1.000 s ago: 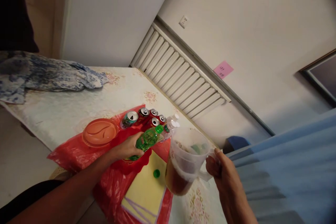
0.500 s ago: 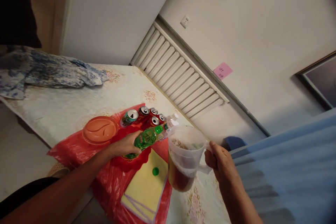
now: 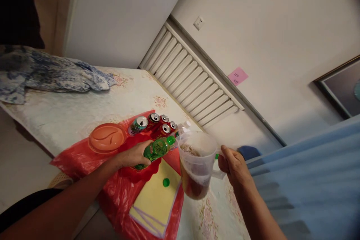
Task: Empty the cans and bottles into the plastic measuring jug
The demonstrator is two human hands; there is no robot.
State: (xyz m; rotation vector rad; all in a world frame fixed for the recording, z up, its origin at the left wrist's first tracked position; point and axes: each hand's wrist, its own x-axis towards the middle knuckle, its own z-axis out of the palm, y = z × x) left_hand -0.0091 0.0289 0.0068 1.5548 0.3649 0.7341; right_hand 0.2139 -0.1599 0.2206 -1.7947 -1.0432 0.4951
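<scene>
My left hand [image 3: 137, 155] is wrapped around a green plastic bottle [image 3: 156, 149], which leans to the right. The bottle's neck is close to the rim of a clear plastic pitcher [image 3: 197, 172]; whether they touch I cannot tell. Brown liquid with foam on top fills the lower part of the pitcher. My right hand [image 3: 233, 165] grips the pitcher's handle and holds it up at a tilt. A small green thing shows beside my right fingers, too small to name. Below the bottle lies a red scalloped dish [image 3: 133, 174], partly hidden by my left hand.
Several opened drink cans [image 3: 165, 129] and a clear bottle [image 3: 184, 126] stand behind my left hand. An orange lid or bowl [image 3: 107, 137], a yellow cloth [image 3: 153, 202] and a green cap [image 3: 166, 182] lie on red plastic [image 3: 109, 202]. A radiator [image 3: 191, 75] and blue curtain [image 3: 309, 180] border the table.
The pitcher and my right hand have shifted slightly up and to the left, bringing the rim nearer the bottle's neck. My left hand keeps its hold, almost unmoved.
</scene>
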